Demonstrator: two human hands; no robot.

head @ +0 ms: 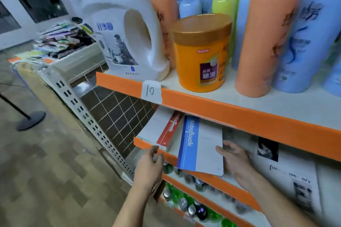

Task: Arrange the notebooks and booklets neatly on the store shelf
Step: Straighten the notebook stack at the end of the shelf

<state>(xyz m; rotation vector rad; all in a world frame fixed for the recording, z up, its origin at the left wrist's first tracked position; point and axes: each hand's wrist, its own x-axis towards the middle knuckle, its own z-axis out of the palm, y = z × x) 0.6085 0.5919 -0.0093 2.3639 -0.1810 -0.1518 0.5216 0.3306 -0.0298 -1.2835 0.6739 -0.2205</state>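
Thumb on its cover, the right hand [232, 157] gripped the right edge of the blue notebook [201, 150], which lay tilted, jutting past the shelf [142, 143] lip. To its left, the left hand [149, 164] hung loosely curled, holding nothing, just before the red notebook [170, 131]. Black-and-white booklets [285, 171] lay right of the right hand.

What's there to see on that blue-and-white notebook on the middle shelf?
The thin blue-and-white paper notebook has a white cover with a broad blue band along its spine, lettered "NoteBook" in white. It lies skewed on the middle shelf, its near corner jutting past the orange shelf edge. The right hand grips its right edge, thumb on the cover.
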